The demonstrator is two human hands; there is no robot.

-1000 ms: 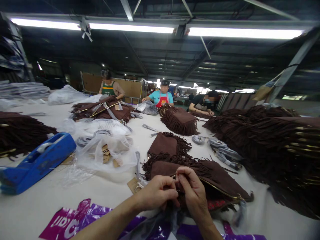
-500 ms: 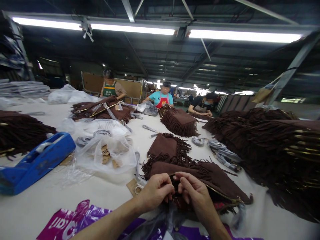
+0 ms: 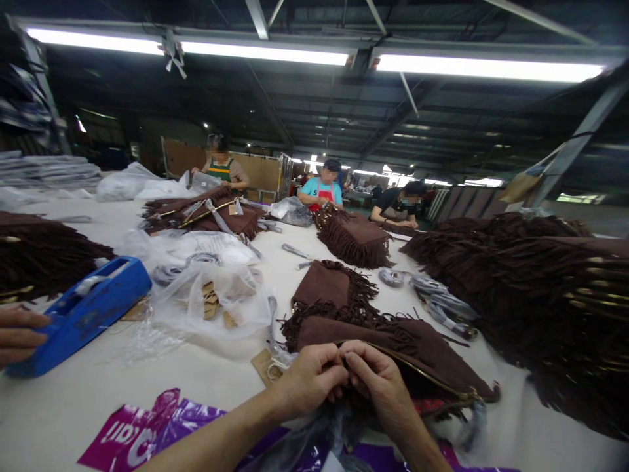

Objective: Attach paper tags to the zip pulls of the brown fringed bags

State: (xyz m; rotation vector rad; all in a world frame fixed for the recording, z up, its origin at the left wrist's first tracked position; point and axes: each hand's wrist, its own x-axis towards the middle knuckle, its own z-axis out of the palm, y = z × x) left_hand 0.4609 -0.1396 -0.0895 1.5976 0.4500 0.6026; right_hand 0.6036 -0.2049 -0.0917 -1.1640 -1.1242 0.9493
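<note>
Toward the counter's (image 3: 206, 370) left edge, another person's hand (image 3: 19, 335) is at the blue tape dispenser (image 3: 93, 318), left of a clear plastic bag (image 3: 248, 305). By the near edge, the left hand (image 3: 309, 380) and right hand (image 3: 381, 377) meet, fingertips pinched, contents hidden, over an unzipped brown fringed bag (image 3: 445, 359); similar bags (image 3: 506, 282) pile toward the right edge.

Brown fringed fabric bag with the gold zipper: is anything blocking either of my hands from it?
Nothing visible: your left hand and right hand meet at the open edge of the brown fringed bag. Anything pinched is hidden.
</note>
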